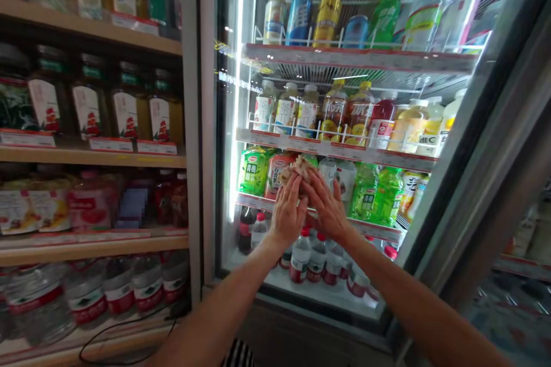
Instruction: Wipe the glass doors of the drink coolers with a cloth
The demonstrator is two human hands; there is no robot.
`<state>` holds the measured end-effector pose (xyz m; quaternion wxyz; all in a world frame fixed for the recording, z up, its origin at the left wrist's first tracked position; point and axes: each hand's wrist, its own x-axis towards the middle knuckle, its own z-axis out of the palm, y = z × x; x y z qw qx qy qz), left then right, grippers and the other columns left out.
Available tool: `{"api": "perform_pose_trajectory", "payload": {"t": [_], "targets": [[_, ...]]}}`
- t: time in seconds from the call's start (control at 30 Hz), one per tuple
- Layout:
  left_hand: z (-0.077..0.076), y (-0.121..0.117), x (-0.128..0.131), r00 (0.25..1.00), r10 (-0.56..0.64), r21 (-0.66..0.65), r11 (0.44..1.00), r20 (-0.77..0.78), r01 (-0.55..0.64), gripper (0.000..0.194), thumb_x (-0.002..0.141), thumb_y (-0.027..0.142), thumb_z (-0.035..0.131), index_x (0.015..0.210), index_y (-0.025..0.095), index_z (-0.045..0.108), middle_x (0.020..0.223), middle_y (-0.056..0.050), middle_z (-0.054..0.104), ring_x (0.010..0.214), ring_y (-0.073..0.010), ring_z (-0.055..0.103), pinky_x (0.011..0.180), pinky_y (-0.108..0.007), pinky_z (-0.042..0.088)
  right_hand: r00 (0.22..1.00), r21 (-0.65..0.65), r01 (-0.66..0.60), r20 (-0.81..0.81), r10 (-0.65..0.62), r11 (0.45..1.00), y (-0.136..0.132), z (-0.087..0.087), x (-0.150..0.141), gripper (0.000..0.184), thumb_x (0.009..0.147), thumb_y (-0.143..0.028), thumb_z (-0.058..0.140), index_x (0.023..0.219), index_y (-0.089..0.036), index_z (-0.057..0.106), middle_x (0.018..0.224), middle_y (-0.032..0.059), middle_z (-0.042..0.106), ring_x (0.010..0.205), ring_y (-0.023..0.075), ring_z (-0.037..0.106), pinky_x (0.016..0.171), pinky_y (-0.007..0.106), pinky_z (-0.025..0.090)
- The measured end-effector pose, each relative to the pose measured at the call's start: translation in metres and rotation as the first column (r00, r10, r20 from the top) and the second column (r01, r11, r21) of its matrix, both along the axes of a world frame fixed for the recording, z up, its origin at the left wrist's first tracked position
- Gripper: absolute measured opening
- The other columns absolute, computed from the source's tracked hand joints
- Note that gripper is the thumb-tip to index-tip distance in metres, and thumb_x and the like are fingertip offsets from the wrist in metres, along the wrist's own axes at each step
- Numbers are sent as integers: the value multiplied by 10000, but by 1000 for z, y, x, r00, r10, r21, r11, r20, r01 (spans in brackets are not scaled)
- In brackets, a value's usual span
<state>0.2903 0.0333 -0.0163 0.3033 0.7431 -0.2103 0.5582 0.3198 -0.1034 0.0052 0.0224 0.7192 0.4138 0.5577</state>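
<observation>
A crumpled light cloth [301, 168], beige with darker patches, is bunched against the glass door [224, 143] of a lit drinks cooler. My left hand [287, 209] presses on its lower left, fingers pointing up and held close together. From the right, my right hand [325, 203] bears on the same cloth, its fingers closed over it and its thumb apart. The two hands nearly touch each other. Part of the cloth is hidden under the fingers. Behind the glass, near the hands, stand green bottles [253, 171] and a red-labelled bottle [275, 175].
Cooler shelves hold cans [299, 17], tea bottles [334, 109] and red-capped water bottles [300, 255]. A metal door frame [469, 149] slants along the right. Wooden shelves [92, 152] with several bottles line the left. A black cable [103, 335] lies at the lower left.
</observation>
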Motion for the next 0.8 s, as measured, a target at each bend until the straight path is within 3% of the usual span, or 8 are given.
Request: {"api": "perform_pose_trajectory", "payload": {"t": [0.1,0.23,0.37,0.47,0.53,0.63,0.73,0.8], "targets": [[17,-20,12,987,151,-45,988,48,-149,542,855,282,422,1359,164,262,1405,-137,339,1337,-234,239,1078,-489,245,997,41,22,74,-25,999,-35,10,-2,741,803,-384,494,1416,-205,118,1459,134,251,1354,258,212,1087,535,116],[35,-33,31,950,264,21,962,164,-271,516,837,285,445,1322,146,339,1418,-119,326,1366,-246,135,1110,-502,148,974,312,110,154,-165,944,-71,38,5,672,812,-295,486,1406,-220,179,1478,125,198,1346,275,229,1079,532,126],[29,19,47,932,266,115,947,246,-300,445,860,263,399,1292,157,396,1390,-102,381,1356,-211,187,1119,-455,173,956,361,168,168,-241,917,-89,43,11,628,806,-259,484,1386,-218,246,1465,117,243,1331,271,269,1072,524,158],[22,67,55,901,384,-166,920,203,-354,468,870,280,373,1320,155,359,1435,-111,295,1361,-217,170,1112,-468,192,952,384,193,151,-268,903,-92,34,11,580,810,-247,472,1363,-224,298,1443,95,304,1338,259,255,1077,519,157],[20,70,56,893,406,-253,900,194,-354,479,877,267,356,1342,157,321,1451,-112,259,1363,-217,160,1109,-486,191,951,387,208,135,-278,899,-91,29,11,553,815,-245,461,1351,-231,323,1435,79,325,1348,256,231,1082,524,142],[17,26,50,919,271,-2,959,285,-282,480,862,219,387,1338,176,334,1424,-98,322,1362,-203,162,1116,-481,173,949,386,215,133,-285,897,-89,28,11,538,818,-250,457,1343,-232,340,1431,72,335,1349,255,227,1082,524,141],[15,-16,43,930,42,407,891,364,-200,452,839,189,429,1290,200,409,1337,-59,462,1346,-170,211,1117,-422,202,949,380,214,138,-284,900,-91,29,10,532,817,-252,460,1338,-231,351,1424,71,349,1347,255,232,1083,520,145],[15,-13,43,923,30,438,874,385,-211,428,832,191,442,1260,188,445,1310,-61,492,1339,-178,231,1108,-417,223,951,375,210,136,-277,903,-92,29,10,536,814,-245,464,1338,-235,352,1422,67,353,1347,248,234,1088,511,143]]}}
